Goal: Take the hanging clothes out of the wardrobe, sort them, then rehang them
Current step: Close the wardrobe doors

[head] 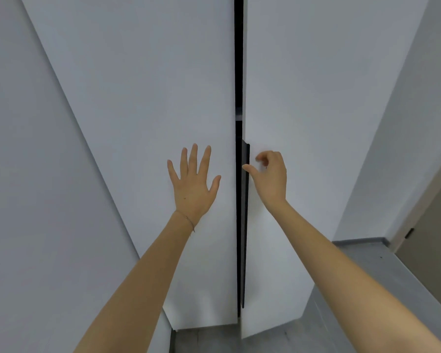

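So the white wardrobe [61, 149] fills pretty much the whole view, dead ahead and close. It's got 2 tall plain doors: the left door [143, 98] sits flush, while the right door [316, 98] has its bottom corner swung a bit nearer. To the right there's grey floor [367, 263] and a sliver of a brownish room door [428, 245]. Between the 2 doors runs a narrow dark gap [238, 59], too dark to make out any clothes inside. A long black handle strip [245, 225] runs down the right door's inner edge. The left hand [192, 184] is flat on the left door, fingers straight and spread. The right hand [270, 177] has its fingers curled in front of the right door, thumb [248, 169] tip right at the handle; can't tell if it's actually gripping. There's a thin bracelet [189, 220] on the left wrist.
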Demonstrator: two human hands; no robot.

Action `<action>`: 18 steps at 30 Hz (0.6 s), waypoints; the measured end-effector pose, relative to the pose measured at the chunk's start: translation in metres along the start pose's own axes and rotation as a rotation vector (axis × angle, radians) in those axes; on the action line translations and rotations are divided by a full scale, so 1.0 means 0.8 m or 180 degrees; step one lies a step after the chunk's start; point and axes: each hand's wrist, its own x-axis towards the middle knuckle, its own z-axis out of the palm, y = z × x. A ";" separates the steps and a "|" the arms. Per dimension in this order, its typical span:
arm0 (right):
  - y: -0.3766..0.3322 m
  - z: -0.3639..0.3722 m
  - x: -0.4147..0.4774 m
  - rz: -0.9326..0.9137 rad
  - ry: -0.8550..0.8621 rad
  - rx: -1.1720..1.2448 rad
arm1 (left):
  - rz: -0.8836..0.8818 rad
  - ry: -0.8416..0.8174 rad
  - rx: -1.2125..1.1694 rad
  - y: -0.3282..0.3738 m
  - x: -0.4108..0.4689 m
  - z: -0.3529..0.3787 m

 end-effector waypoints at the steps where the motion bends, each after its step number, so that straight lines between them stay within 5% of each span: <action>1: 0.003 0.005 0.005 -0.0015 -0.0007 -0.0019 | -0.0006 0.0002 0.0000 0.000 0.004 0.005; 18: 0.020 0.051 0.064 -0.0050 -0.0157 -0.0411 | -0.0187 -0.0085 0.0087 0.005 0.030 0.033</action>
